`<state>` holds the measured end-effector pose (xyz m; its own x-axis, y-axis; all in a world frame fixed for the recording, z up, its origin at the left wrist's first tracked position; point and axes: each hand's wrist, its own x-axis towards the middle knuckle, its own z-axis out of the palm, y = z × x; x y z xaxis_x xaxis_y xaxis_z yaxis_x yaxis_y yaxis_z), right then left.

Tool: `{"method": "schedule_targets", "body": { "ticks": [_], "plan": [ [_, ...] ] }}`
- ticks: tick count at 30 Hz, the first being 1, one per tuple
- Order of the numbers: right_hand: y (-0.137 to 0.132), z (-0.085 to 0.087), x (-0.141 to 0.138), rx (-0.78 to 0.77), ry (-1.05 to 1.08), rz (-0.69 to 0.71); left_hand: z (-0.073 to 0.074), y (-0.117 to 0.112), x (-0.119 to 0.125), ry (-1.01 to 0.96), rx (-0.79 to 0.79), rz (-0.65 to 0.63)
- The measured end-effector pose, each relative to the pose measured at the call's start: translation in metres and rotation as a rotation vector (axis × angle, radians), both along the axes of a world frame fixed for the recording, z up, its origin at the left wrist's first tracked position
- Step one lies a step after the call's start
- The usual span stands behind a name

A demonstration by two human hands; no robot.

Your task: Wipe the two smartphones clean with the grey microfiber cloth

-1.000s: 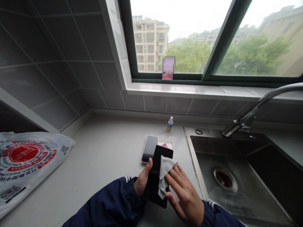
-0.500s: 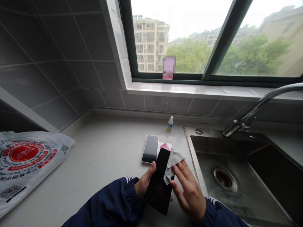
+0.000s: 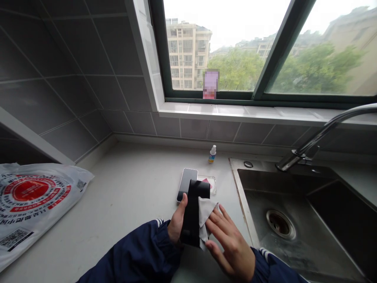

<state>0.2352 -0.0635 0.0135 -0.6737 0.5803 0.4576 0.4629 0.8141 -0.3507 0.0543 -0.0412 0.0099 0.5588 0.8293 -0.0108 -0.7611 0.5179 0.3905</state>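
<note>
Two hands are at work at lower centre of the frame: the left hand [image 3: 176, 222] has its fingers [image 3: 183, 208] clamped on a black phone [image 3: 192, 216], bracing it above the desk [image 3: 132, 177] against the right hand [image 3: 231, 245], whose spread fingers [image 3: 218, 228] press a gray cloth [image 3: 205, 214] onto it.

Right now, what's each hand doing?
Left hand: closed, holding a black phone.
Right hand: open, fingers spread on a grey cloth against the phone.

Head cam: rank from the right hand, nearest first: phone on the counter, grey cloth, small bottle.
1. Grey cloth: touching the right hand, just left of it.
2. Phone: flat on the counter, left, past the black slab.
3. Small bottle: farthest, upright at the counter's back edge.
</note>
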Motion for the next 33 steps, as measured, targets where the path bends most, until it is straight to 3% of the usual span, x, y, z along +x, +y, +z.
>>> {"method": "schedule_targets", "body": {
  "ticks": [5,11,14,20,27,30,33],
  "plan": [
    [-0.005,0.018,-0.01,-0.042,-0.117,0.143,0.003,0.001,-0.005,0.06,-0.137,0.117],
    [-0.008,0.012,-0.016,-0.06,-0.121,0.215,0.0,-0.006,-0.003,0.234,-0.128,0.037],
    [-0.009,0.008,-0.016,-0.045,-0.136,0.184,-0.003,-0.01,-0.001,0.21,-0.1,-0.037],
    [-0.006,0.001,-0.009,0.001,-0.08,-0.019,0.004,-0.014,0.006,0.183,0.059,0.003],
    [0.003,-0.015,-0.001,0.064,-0.058,-0.236,0.003,-0.009,0.007,0.146,0.082,-0.039],
    [0.003,-0.011,0.0,0.067,-0.063,-0.207,0.002,-0.007,0.005,0.078,0.063,-0.034],
    [0.0,0.002,-0.003,0.042,-0.097,-0.077,-0.001,-0.005,0.003,0.021,0.02,-0.007]
  ]
}}
